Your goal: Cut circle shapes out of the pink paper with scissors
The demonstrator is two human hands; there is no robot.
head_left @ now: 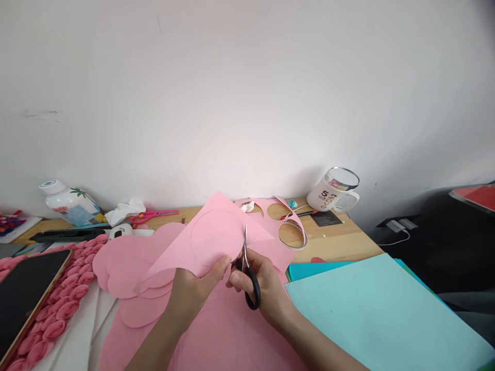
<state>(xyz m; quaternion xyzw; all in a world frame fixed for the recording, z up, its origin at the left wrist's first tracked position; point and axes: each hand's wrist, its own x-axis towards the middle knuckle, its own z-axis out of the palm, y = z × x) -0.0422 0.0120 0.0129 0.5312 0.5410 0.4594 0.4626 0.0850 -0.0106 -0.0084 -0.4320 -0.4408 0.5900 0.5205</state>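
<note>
My left hand [195,288] pinches the lower edge of a pink paper sheet [218,234], thumb on top and fingers beneath. A round outline is drawn on the raised sheet. My right hand [263,286] holds black-handled scissors [253,291], their blades pointing up at the right side of the outline. Beneath and left of the sheet lie overlapping pink paper circles [133,263]. A larger pink sheet [216,330] is below my hands. Behind, a pink offcut with round holes [274,211] rests against the back of the desk.
A white mug [327,196] stands back right, and pale blue paper [379,309] covers the right front. At left are a phone [29,293], rolled pink flowers [65,309], a white bottle [73,203] and pink scissors [154,215].
</note>
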